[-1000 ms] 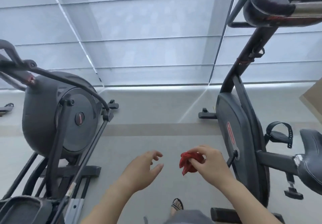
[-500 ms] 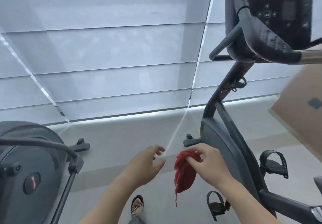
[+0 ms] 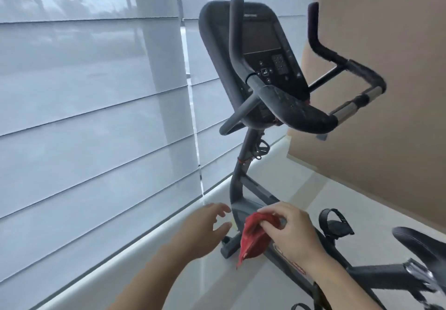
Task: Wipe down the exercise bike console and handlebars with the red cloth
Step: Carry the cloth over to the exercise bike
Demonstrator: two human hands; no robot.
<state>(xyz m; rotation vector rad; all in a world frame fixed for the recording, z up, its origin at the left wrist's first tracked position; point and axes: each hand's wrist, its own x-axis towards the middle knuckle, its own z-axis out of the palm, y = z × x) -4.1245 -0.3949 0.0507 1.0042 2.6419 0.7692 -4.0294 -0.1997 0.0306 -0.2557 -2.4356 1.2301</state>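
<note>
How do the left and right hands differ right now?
The right hand pinches the red cloth; the left hand holds nothing. The right hand's fingers curl on the fabric; the left hand's are loosely spread. Both sit low in view, well below the console.

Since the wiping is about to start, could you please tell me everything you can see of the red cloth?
The red cloth is thin, soft-looking fabric, bunched at the top where the right hand pinches it; the rest hangs loose in folds to a narrow tip. It is held low in front of the bike frame, far below the console. The left hand is beside it, not touching.
</note>
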